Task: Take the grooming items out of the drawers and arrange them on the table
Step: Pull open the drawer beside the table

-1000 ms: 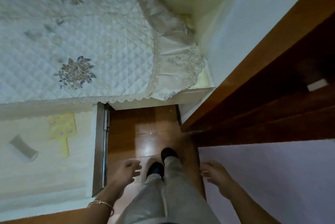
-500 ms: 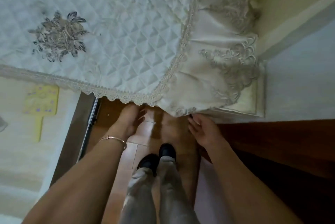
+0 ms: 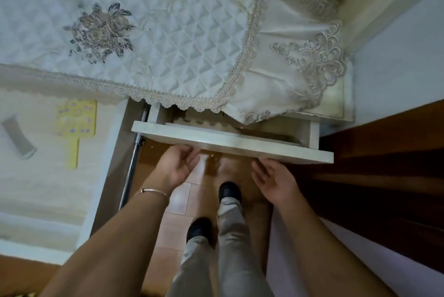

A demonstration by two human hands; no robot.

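Note:
A white drawer [image 3: 230, 145] stands pulled partly out from under the table, which is covered by a quilted white cloth [image 3: 168, 32] with a lace edge. My left hand [image 3: 176, 167] curls its fingers under the left part of the drawer front. Palm up and with fingers spread, my right hand [image 3: 274, 179] has its fingertips just below the right part of the front. The overhanging cloth hides most of the drawer's inside, and I cannot tell what it holds. A yellow hand mirror or brush [image 3: 77, 123] and a grey curved item [image 3: 16, 138] lie on a cream surface at the left.
A metal rail [image 3: 133, 162] runs along the right side of the cream surface. Dark brown wooden furniture [image 3: 384, 171] stands close on the right. My legs and black shoes [image 3: 229, 191] are on the wooden floor below the drawer. A pale wall rises at the far right.
Both hands rose from near my legs to the table's front edge, and the white drawer has come out toward me. The view has tilted closer to the table.

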